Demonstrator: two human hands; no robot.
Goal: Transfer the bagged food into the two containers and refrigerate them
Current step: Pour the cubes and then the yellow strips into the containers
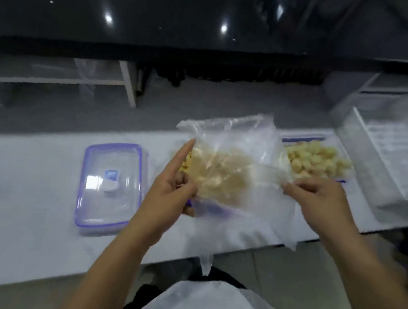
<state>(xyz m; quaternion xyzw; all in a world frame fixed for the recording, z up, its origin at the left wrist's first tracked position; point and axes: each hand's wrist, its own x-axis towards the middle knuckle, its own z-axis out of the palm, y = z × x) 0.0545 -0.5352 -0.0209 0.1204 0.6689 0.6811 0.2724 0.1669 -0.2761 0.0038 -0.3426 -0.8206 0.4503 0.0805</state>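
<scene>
Two hands on one bag (232, 168) right now, both arms coming in from 6 o'clock over the white counter (21, 194). My left hand (174, 189) is up at the bag's 9 o'clock edge, index finger sticking straight out toward 12 while the thumb and the other fingers curl in and pinch the plastic. My right hand (322, 199) is at the bag's 3 o'clock side, knuckles up, fingers curled down and nipping the clear film at its edge. So both are grasping the bag, neither is loose.

That bag is clear plastic, held up off the counter and a bit crumpled, with pale yellowish food (216, 171) bunched in its middle. Loose plastic trails off it toward 6 o'clock, over the counter's edge. It's blurry, so I can't tell exactly what the pieces are.

Under the bag, at about 7 o'clock from it, a bit of blue rim shows through, though I can't make out what it belongs to. At 3 o'clock from the bag sits a container (304, 142) heaped with light yellow chunks (320, 160). Well off at 9 o'clock a clear lid (112, 186) with blue clips lies flat on the counter.
</scene>
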